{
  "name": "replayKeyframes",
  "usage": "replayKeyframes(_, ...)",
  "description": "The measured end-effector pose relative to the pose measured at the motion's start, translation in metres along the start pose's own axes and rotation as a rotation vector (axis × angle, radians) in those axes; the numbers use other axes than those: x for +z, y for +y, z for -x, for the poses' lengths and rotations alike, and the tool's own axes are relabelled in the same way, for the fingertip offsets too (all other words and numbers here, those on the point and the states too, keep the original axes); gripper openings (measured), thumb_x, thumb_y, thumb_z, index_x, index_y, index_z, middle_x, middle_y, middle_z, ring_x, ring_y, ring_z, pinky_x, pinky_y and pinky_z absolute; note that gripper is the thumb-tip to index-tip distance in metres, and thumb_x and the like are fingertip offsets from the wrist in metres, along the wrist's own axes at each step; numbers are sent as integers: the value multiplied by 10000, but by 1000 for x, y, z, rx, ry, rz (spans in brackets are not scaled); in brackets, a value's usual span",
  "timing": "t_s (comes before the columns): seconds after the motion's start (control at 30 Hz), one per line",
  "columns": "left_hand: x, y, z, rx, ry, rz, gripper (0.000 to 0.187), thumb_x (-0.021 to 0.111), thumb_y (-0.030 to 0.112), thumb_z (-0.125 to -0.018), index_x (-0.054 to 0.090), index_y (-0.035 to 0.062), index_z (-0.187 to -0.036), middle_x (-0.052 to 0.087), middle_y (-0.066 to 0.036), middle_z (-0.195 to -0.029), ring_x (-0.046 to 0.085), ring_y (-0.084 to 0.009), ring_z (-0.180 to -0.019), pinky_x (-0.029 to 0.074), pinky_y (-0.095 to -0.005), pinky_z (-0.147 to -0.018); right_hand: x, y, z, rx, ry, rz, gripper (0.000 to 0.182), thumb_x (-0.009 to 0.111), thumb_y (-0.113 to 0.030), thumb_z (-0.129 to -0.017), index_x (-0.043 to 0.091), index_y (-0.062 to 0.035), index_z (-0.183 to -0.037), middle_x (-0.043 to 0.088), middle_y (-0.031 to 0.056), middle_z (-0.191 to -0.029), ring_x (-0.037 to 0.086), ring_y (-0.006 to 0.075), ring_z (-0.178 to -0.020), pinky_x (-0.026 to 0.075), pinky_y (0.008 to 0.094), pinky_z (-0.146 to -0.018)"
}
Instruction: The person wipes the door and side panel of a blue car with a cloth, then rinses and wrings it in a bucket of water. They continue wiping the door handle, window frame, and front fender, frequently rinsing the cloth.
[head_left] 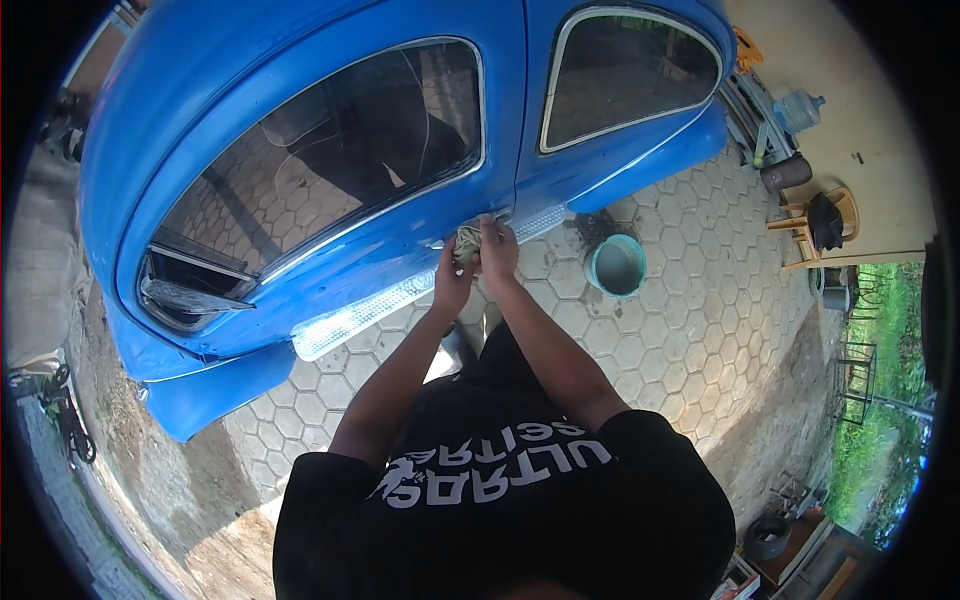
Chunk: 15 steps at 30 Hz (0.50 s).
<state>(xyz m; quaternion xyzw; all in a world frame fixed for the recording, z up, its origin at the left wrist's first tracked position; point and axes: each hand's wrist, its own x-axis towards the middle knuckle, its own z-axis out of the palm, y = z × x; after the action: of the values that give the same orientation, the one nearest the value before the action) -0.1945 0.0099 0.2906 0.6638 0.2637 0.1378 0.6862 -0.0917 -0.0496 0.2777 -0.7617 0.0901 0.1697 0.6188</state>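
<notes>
The blue car (400, 215) fills the space ahead of the person, its long side running from near left to far right. Two dark windows (340, 140) (630, 75) sit in that side, and below them a pale, patterned running board (365, 316) follows the car's lower edge. Hexagonal paving (690, 300) spreads out from beneath the car toward the person's feet. Past the car's far right end, a wooden chair (850, 207) stands by the wall, with a dark thing on it; a clear jug (797, 112) lies between the chair and the car.

A teal bucket (591, 262) stands upright on the paving, just beside the car and to the right of both hands, with greyish liquid inside. The right hand is the nearer of the two to it, with a stretch of paving between.

The left hand (453, 282) and right hand (499, 252) are close together in front of the car's side, at the height of the lower door. Both have their fingers closed around one pale, bunched rag (467, 243). The rag lies at the fingertips, on the car side of the palms. It is crumpled, so no clear long axis shows; whether it touches the paint cannot be told.
</notes>
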Motion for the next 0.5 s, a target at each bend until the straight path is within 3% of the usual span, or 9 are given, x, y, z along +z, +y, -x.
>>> replayKeyframes(0.07,-1,-21,-13,-45,59,-136,589,588,-2,-986,366,50,-1529,672,-168,-1221,717,-239,-977,622,-346,-754,5,7,-4,-211,-168,145,533,702,-451,-932,676,-7,-1226,718,258,-1019,715,360,-875,569,394,-762)
replayKeyframes(0.1,3,-3,-9,-73,131,-174,532,541,2,-994,396,9,-1506,710,-192,-1126,738,-242,-831,613,-334,-698,11,5,3,-288,-22,634,581,642,-487,-942,658,-6,-1268,696,311,-1097,715,420,-881,579,444,-756)
replayKeyframes(0.2,0,-27,-23,-111,143,-30,517,611,99,-991,441,-45,-1458,734,-152,-929,720,-197,-755,566,-345,-611,8,-38,17,13,-200,289,636,610,-529,-933,650,4,-1279,684,313,-1139,717,411,-941,580,476,-777)
replayKeyframes(0.3,-1,12,-21,-127,110,-217,473,634,149,-979,502,-45,-1390,741,-180,-855,746,-255,-771,564,-398,-629,16,-25,-3,165,-283,181,622,629,-503,-918,652,9,-1271,685,294,-1157,713,397,-1000,583,478,-791)
replayKeyframes(0.5,-2,5,-31,-21,91,-411,380,652,195,-949,578,-33,-1243,715,-269,-870,730,-424,-853,558,-478,-701,21,1,-32,188,-353,214,603,538,-480,-969,624,30,-1280,694,258,-1167,710,351,-1046,568,420,-841)
